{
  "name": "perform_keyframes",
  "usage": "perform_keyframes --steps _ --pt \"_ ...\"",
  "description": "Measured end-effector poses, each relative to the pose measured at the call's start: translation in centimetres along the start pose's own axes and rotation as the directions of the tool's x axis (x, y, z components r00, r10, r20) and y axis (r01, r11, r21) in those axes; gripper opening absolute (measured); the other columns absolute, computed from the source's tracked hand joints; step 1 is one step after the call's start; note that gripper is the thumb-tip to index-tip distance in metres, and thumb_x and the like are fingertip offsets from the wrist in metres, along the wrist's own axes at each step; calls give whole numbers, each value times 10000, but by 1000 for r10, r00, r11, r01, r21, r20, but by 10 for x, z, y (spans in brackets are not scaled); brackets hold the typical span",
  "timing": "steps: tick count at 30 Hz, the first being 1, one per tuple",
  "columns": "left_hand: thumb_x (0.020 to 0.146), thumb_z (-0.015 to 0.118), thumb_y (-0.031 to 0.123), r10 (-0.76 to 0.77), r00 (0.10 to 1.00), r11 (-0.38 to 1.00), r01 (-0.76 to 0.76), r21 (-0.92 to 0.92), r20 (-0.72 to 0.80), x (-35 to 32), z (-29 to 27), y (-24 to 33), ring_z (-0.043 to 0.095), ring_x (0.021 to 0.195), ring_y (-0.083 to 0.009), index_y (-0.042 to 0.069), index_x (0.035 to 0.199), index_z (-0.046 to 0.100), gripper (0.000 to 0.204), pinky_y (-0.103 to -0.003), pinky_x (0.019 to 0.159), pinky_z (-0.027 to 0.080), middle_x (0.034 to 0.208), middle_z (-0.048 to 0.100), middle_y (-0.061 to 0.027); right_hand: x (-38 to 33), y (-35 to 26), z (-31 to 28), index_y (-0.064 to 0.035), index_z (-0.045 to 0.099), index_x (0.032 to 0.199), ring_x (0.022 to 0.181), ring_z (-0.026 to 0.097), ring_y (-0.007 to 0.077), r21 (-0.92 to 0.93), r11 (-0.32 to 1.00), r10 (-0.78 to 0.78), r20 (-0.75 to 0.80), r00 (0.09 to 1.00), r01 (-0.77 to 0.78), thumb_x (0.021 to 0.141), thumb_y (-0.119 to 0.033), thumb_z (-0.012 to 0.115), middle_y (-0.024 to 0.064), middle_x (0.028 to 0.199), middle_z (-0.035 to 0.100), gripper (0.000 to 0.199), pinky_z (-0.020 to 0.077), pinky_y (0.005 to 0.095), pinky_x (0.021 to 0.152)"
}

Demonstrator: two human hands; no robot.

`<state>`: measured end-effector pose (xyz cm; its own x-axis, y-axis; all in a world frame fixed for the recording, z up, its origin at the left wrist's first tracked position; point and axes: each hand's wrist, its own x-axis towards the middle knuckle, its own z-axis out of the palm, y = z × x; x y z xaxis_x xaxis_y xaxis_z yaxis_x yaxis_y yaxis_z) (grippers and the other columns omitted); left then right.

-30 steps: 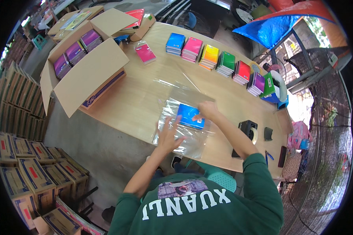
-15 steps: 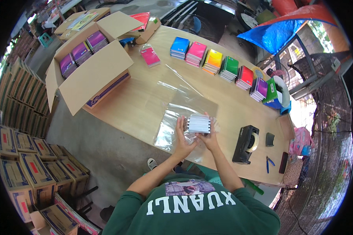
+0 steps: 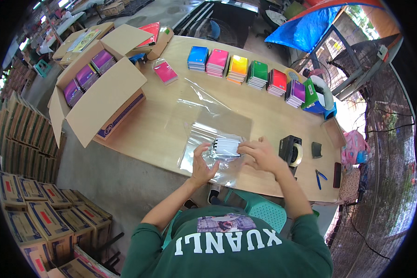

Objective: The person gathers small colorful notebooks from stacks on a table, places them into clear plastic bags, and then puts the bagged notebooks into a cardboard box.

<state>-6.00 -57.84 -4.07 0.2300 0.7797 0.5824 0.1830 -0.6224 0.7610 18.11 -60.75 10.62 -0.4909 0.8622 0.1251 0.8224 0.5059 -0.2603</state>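
A small stack of notebooks (image 3: 226, 146), white page edges and dark bindings facing up, rests on clear plastic film (image 3: 197, 134) near the table's front edge. Film appears to lie around the stack. Just left of it, my left hand (image 3: 203, 167) is curved with thumb and fingers apart, touching or nearly touching the film. My right hand (image 3: 262, 155) is bent at the right end of the stack, fingertips closed on what looks like the film there; its exact grip is partly hidden.
Right of my hands are a tape dispenser (image 3: 290, 150), blue-handled pliers (image 3: 319, 179) and a dark phone-like slab (image 3: 337, 175). Coloured notebook stacks (image 3: 237, 68) line the far edge. An open carton (image 3: 105, 102) of purple notebooks stands left, near a pink packet (image 3: 165, 72). A green stool (image 3: 266, 211) is below.
My right hand has moved from gripping the stack's side to over its right end. My left hand has loosened and drawn back slightly. The whole view has shifted a little.
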Motion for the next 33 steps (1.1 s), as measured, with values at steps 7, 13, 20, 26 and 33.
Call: perform_keyframes --steps 7,13,20,26,33 --pt "691 733 62 243 879 923 -340 182 410 36 -30 -7 459 1284 -343 72 1273 431 656 -502 1090 340 1295 544 -113 30 53 8 -131 647 885 931 625 193 99 986 -156 287 945 133 824 -155 666 -15 1047 634 68 453 405 818" --pt "716 708 176 184 617 825 -521 221 766 71 -56 -13 358 1388 -290 301 1449 399 804 -569 1156 228 1477 416 -43 53 37 1 -121 675 809 1100 548 253 227 951 -243 126 962 211 742 -183 751 31 1152 588 119 438 454 906" --pt "680 717 158 55 355 798 -577 172 933 116 -57 2 159 1493 -327 444 1479 322 936 -601 1181 164 1613 177 -33 62 42 45 -145 627 1065 1292 437 330 292 931 -164 -202 966 219 695 -208 818 117 1364 505 421 366 482 1052" --pt "645 723 165 116 434 827 -540 155 893 104 -44 -11 129 1493 -362 395 1472 349 936 -643 1163 141 1607 192 -60 34 54 129 -156 126 1568 1054 600 243 906 377 410 22 912 -191 694 -181 861 121 1074 649 1142 438 397 982" --pt "749 743 178 -259 770 896 417 -152 584 128 -10 10 516 1244 -338 127 1405 460 717 -490 1025 423 1366 489 -185 48 50 114 -155 40 1581 1033 608 211 938 321 331 18 943 -131 725 -103 831 137 1096 650 1166 440 362 969"
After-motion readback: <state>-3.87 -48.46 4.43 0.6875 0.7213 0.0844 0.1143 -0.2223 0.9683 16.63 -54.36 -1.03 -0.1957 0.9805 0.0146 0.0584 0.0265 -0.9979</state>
